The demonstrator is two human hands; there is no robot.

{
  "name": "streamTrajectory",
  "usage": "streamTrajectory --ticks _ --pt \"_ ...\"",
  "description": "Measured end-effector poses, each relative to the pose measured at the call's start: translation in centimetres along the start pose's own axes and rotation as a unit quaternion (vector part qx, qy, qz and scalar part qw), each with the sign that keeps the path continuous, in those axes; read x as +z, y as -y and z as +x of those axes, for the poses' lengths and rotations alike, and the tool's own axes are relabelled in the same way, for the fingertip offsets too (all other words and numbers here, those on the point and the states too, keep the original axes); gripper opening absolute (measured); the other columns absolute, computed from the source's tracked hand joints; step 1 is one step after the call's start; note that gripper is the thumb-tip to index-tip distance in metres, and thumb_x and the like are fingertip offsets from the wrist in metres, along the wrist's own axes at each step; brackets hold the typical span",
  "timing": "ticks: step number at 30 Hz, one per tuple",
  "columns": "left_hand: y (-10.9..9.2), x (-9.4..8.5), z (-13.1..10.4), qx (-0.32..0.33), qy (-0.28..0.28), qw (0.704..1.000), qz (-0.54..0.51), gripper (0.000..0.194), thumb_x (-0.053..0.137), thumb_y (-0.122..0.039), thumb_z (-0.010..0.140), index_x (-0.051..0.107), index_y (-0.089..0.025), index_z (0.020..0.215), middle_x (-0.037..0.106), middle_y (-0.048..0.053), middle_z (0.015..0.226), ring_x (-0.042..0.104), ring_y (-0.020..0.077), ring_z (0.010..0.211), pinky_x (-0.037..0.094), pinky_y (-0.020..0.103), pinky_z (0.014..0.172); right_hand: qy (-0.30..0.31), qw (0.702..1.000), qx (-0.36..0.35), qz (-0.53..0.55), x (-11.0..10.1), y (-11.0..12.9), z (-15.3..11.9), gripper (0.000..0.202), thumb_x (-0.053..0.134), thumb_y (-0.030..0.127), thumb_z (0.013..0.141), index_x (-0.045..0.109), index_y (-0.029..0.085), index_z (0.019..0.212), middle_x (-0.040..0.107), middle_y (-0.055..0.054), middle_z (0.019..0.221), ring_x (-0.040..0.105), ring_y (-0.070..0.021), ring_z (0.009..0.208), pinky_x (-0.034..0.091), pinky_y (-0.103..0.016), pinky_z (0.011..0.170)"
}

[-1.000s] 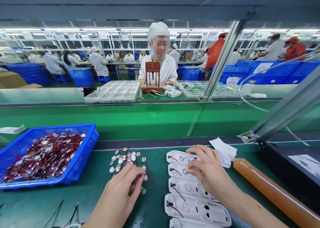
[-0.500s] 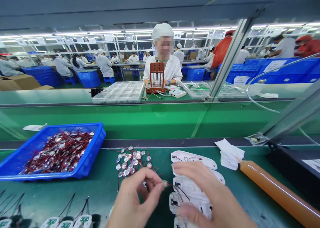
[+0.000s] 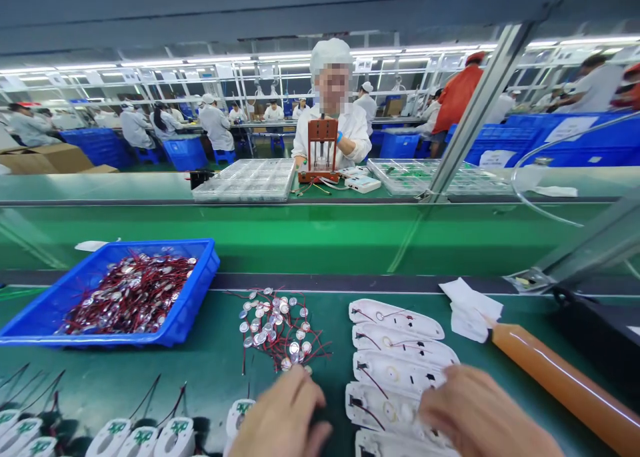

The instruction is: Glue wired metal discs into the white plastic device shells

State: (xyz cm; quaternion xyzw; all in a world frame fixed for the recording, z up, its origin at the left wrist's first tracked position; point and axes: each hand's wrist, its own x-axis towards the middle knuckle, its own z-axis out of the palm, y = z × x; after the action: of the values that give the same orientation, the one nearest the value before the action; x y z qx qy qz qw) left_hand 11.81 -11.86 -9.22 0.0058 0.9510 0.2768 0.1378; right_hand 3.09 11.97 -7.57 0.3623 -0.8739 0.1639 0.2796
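Observation:
My left hand [image 3: 286,413] is at the near edge of a loose pile of small round metal discs with red wires [image 3: 273,320]. Its fingertips touch or nearly touch the closest discs, and the thumb stands apart. Over the right part of the white plastic shells [image 3: 377,403], my right hand [image 3: 483,413] has its fingers curled together. Whatever may be between those fingertips is hidden and slightly blurred. The shells lie in a column, with dark wires and pale round spots inside them.
A blue tray [image 3: 213,260] full of wired discs stands at left. White rings with green boards [image 3: 175,437] line the front left. At right lie a crumpled white tissue [image 3: 470,310], an orange-brown cylinder [image 3: 560,370] and a black case [image 3: 595,337]. A co-worker [image 3: 333,133] sits opposite.
My left hand has let go of the disc it pinched beside the shells and moved left to the pile. My right hand has shifted right and curled its fingers, uncovering more shells.

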Motion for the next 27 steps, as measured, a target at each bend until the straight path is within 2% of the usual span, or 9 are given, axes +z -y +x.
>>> streamTrajectory --ticks 2,4,8,12,15,19,24,27 --pt "1.1 -0.9 0.5 0.004 -0.071 0.989 0.126 0.032 0.043 -0.009 0.079 0.056 -0.025 0.103 0.054 0.003 0.105 0.055 0.0183 0.089 0.044 0.031 0.078 -0.005 1.0 -0.021 -0.001 0.0 -0.8 0.1 0.03 0.037 0.025 0.088 0.059 0.019 0.069 0.055 0.0 0.085 0.044 -0.0065 0.08 0.032 -0.02 0.074" --pt "2.0 -1.5 1.1 -0.011 -0.08 0.982 0.169 0.03 0.039 -0.009 0.082 0.056 -0.025 0.102 0.054 0.004 0.103 0.055 0.0186 0.087 0.045 0.033 0.077 -0.007 1.0 -0.01 0.013 0.6 -1.5 0.1 0.031 0.038 0.019 0.087 0.058 0.019 0.064 0.055 0.004 0.095 0.044 -0.007 0.09 0.029 -0.022 0.079" --pt "2.6 -1.8 1.9 -0.012 -0.071 0.983 0.167 0.028 0.031 -0.014 0.088 0.058 -0.021 0.09 0.054 0.004 0.094 0.056 0.0173 0.081 0.046 0.034 0.074 -0.001 0.999 0.03 0.045 2.4 -1.5 0.0 0.036 0.036 0.018 0.088 0.056 0.018 0.058 0.053 0.006 0.105 0.04 -0.0112 0.105 0.025 -0.029 0.087" --pt "3.0 -1.9 1.7 0.021 -0.129 0.98 0.153 0.029 0.028 -0.018 0.09 0.055 -0.025 0.098 0.057 0.001 0.091 0.058 0.016 0.08 0.046 0.032 0.071 0.001 0.998 0.023 0.056 3.3 -0.8 -0.1 0.038 0.035 0.023 0.089 0.057 0.019 0.059 0.053 0.007 0.105 0.04 -0.0116 0.107 0.023 -0.032 0.091" --pt "3.5 -2.4 1.4 0.028 -0.167 0.976 0.14 0.025 0.029 -0.023 0.091 0.052 -0.026 0.098 0.058 -0.002 0.09 0.059 0.0139 0.076 0.044 0.027 0.067 0.007 0.997 0.031 0.067 3.5 -0.7 -0.2 0.036 0.035 0.021 0.089 0.057 0.02 0.06 0.053 0.007 0.104 0.039 -0.0112 0.107 0.022 -0.032 0.092" --pt "4.0 -3.3 1.2 0.031 -0.186 0.976 0.107 0.023 0.028 -0.027 0.093 0.051 -0.025 0.098 0.057 -0.003 0.086 0.057 0.0097 0.067 0.042 0.021 0.059 0.018 0.997 0.031 0.066 3.7 -0.8 -0.4 0.037 0.034 0.018 0.088 0.057 0.02 0.06 0.053 0.007 0.104 0.04 -0.0105 0.107 0.022 -0.032 0.092" --pt "4.4 -3.9 1.2 0.058 -0.243 0.962 0.113 0.028 0.026 -0.026 0.092 0.054 -0.022 0.094 0.056 0.0 0.082 0.057 0.0086 0.063 0.04 0.018 0.055 0.023 0.996 0.029 0.079 3.3 -0.8 -0.4 0.03 0.037 0.024 0.088 0.062 0.026 0.07 0.05 0.008 0.11 0.038 -0.0109 0.109 0.022 -0.032 0.091" --pt "4.6 -4.0 1.1 0.073 -0.245 0.959 0.123 0.031 0.024 -0.023 0.091 0.055 -0.021 0.095 0.055 0.001 0.084 0.058 0.008 0.065 0.041 0.017 0.056 0.032 0.996 0.02 0.083 3.0 -0.7 -0.3 0.029 0.038 0.019 0.085 0.062 0.027 0.07 0.048 0.008 0.115 0.034 -0.0135 0.114 0.019 -0.036 0.094"
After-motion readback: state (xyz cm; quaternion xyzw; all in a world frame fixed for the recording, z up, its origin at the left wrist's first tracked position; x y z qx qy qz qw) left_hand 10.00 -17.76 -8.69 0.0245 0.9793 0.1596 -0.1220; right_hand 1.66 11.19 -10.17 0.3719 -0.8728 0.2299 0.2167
